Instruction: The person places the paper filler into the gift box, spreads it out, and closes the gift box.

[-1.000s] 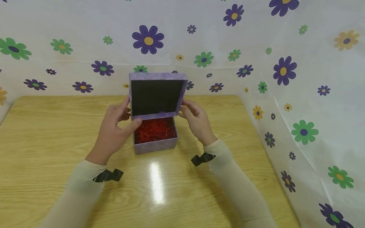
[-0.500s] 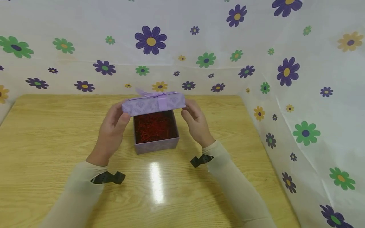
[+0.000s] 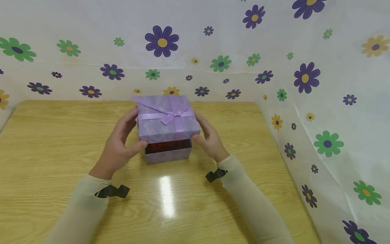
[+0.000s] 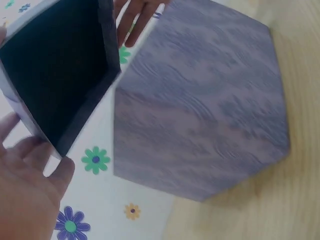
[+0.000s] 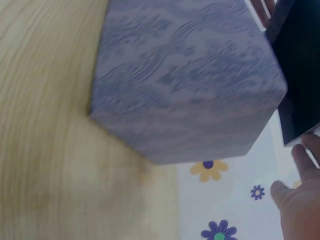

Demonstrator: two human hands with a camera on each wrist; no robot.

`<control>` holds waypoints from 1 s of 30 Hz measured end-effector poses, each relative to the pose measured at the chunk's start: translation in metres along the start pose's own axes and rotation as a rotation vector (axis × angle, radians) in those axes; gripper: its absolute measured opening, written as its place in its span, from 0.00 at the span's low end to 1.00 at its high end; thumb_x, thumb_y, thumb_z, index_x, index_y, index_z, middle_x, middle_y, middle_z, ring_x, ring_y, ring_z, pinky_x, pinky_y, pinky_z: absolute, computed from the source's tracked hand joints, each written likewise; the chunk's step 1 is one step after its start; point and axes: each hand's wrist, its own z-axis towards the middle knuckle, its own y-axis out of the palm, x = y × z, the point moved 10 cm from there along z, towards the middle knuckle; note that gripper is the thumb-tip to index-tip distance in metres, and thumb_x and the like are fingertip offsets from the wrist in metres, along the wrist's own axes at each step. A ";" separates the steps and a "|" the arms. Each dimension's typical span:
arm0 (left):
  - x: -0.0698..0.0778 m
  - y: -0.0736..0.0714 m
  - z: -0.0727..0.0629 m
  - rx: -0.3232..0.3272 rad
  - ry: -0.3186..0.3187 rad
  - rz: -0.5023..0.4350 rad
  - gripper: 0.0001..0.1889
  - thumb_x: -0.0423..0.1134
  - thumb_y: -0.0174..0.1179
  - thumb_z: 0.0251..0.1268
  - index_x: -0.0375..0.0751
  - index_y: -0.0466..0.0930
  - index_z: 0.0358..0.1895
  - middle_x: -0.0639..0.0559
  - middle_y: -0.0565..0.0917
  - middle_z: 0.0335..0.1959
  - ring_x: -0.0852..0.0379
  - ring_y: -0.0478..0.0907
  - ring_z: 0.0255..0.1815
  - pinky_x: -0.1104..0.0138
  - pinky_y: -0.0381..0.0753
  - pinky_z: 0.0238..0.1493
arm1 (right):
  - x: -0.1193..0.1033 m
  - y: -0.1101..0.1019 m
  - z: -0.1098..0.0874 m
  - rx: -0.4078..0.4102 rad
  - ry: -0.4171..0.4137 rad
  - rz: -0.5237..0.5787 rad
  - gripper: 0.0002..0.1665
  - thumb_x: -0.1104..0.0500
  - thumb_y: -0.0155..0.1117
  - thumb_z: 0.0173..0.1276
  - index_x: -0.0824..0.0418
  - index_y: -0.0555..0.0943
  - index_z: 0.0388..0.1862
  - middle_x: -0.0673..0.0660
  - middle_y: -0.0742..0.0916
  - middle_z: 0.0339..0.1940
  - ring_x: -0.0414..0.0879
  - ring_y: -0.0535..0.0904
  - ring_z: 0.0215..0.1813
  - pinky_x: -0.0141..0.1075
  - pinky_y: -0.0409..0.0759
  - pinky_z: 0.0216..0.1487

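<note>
A purple gift box lid with a lilac ribbon and bow is held over the purple box base. Its dark inside shows in the left wrist view, apart from the base. My left hand grips the lid's left side, thumb at the front corner. On the opposite side my right hand holds it, with the thumb near the front right corner. Dark red shredded filling shows in the gap at the front of the base; the lid hides the rest.
The box stands on a light wooden table. Behind it hangs a white sheet with printed flowers, and the same cloth runs down the right side. Black wrist straps sit on both sleeves.
The lid has turned from upright, inside facing me, to top side up with its bow showing. It now covers most of the base's opening. Both hands kept hold at its sides.
</note>
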 end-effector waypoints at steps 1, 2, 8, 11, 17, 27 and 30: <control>-0.002 0.001 -0.001 -0.011 -0.002 0.013 0.47 0.22 0.67 0.59 0.44 0.57 0.82 0.49 0.57 0.83 0.51 0.51 0.84 0.64 0.55 0.81 | 0.002 0.000 -0.001 -0.002 0.013 -0.003 0.67 0.19 0.62 0.60 0.64 0.61 0.82 0.59 0.67 0.82 0.50 0.58 0.83 0.44 0.54 0.83; -0.004 0.001 -0.003 -0.022 -0.005 0.024 0.48 0.21 0.68 0.58 0.45 0.57 0.82 0.50 0.56 0.84 0.52 0.50 0.84 0.65 0.55 0.81 | 0.005 0.000 -0.002 -0.006 0.023 -0.011 0.67 0.19 0.63 0.59 0.62 0.61 0.82 0.58 0.67 0.82 0.48 0.57 0.83 0.43 0.53 0.83; -0.021 0.004 -0.014 -0.079 -0.030 0.093 0.51 0.20 0.70 0.57 0.48 0.55 0.83 0.53 0.51 0.85 0.53 0.47 0.85 0.68 0.55 0.80 | 0.019 0.002 -0.010 -0.052 0.058 -0.050 0.62 0.22 0.66 0.59 0.53 0.62 0.83 0.50 0.66 0.83 0.46 0.56 0.83 0.46 0.51 0.83; -0.034 0.004 -0.019 -0.103 -0.059 0.131 0.52 0.21 0.71 0.58 0.51 0.54 0.83 0.56 0.50 0.86 0.54 0.48 0.85 0.71 0.53 0.80 | 0.028 0.004 -0.014 -0.075 0.082 -0.064 0.60 0.24 0.69 0.60 0.50 0.62 0.84 0.48 0.66 0.83 0.46 0.55 0.84 0.48 0.50 0.83; -0.052 0.003 -0.025 -0.129 -0.098 0.155 0.51 0.24 0.72 0.60 0.55 0.54 0.83 0.59 0.47 0.86 0.53 0.45 0.85 0.69 0.51 0.81 | 0.039 0.009 -0.017 -0.115 0.081 -0.060 0.56 0.30 0.71 0.64 0.47 0.60 0.84 0.47 0.63 0.84 0.46 0.53 0.84 0.50 0.47 0.84; -0.066 0.004 -0.027 -0.172 -0.149 0.153 0.49 0.26 0.71 0.63 0.54 0.54 0.82 0.59 0.44 0.86 0.51 0.42 0.85 0.42 0.49 0.80 | 0.050 0.018 -0.021 -0.147 0.120 -0.032 0.56 0.31 0.69 0.66 0.41 0.55 0.85 0.44 0.61 0.84 0.47 0.57 0.83 0.49 0.53 0.83; -0.069 0.005 -0.027 -0.186 -0.164 0.152 0.48 0.26 0.71 0.63 0.51 0.54 0.82 0.57 0.44 0.86 0.49 0.41 0.86 0.40 0.50 0.79 | 0.053 0.021 -0.024 -0.165 0.146 -0.002 0.56 0.33 0.69 0.67 0.42 0.53 0.86 0.46 0.61 0.85 0.49 0.58 0.83 0.50 0.55 0.82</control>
